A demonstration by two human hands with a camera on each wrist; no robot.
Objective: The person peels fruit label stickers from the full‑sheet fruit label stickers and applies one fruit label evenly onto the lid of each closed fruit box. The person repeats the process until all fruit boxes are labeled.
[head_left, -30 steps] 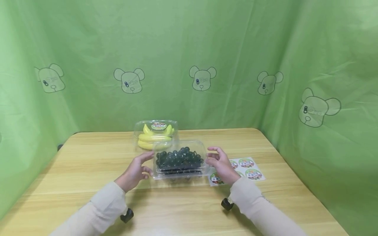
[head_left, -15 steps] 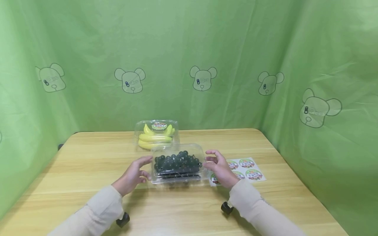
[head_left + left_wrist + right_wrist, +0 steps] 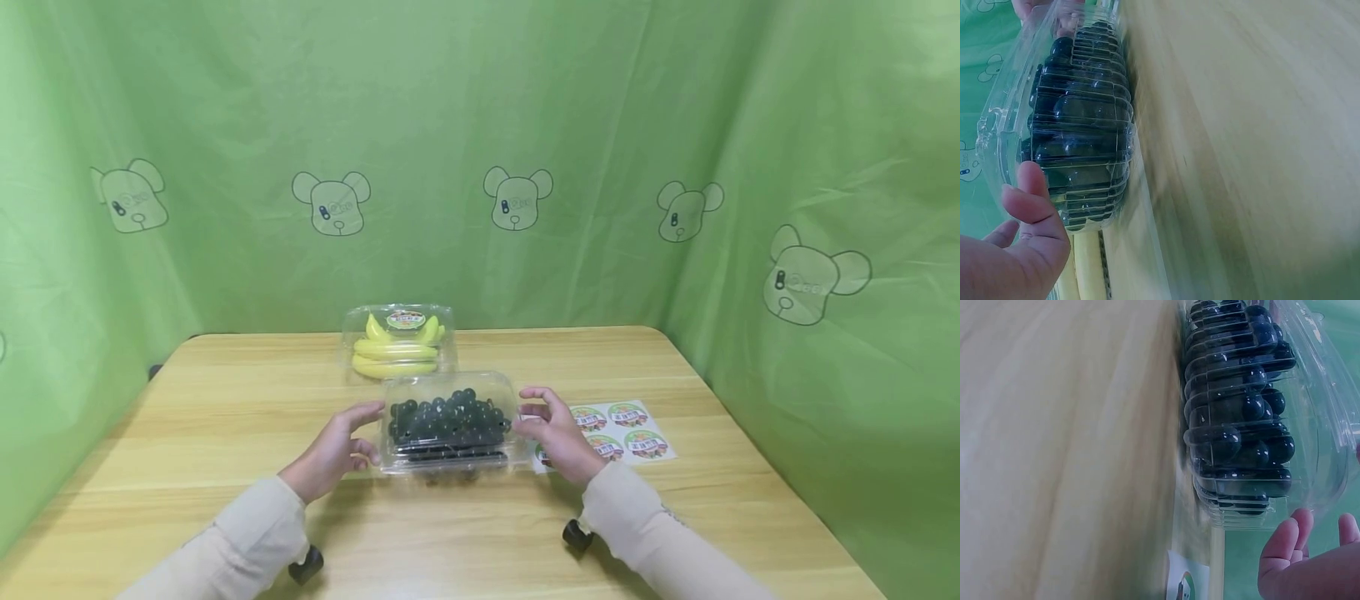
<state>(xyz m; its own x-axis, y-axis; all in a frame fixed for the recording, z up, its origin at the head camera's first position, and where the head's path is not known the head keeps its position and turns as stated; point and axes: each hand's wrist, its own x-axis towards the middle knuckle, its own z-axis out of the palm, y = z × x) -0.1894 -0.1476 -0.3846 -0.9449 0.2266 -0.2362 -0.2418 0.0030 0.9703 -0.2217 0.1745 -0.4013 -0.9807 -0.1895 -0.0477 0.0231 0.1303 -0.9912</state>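
Observation:
A clear plastic clamshell box of dark grapes (image 3: 450, 421) is near the middle of the table, its lid down over the fruit. My left hand (image 3: 339, 446) holds its left end, and the left wrist view shows thumb and fingers at the rim corner (image 3: 1029, 200). At the opposite end, my right hand (image 3: 558, 435) holds the box with fingertips (image 3: 1285, 537) right at the rim. Ribbed walls of the box (image 3: 1235, 425) rest low against the tabletop in the right wrist view. Parts of the fingers are hidden behind the plastic.
Behind the grapes stands another clear box of bananas (image 3: 395, 350) with a round label on its lid. A sheet of round fruit stickers (image 3: 648, 446) lies to the right, partly under my right hand. Green curtains (image 3: 420, 125) surround the wooden table (image 3: 450, 533).
The grape box has come toward me and a little left, with both hands moving along at its ends. The banana box and sticker sheet have stayed in place.

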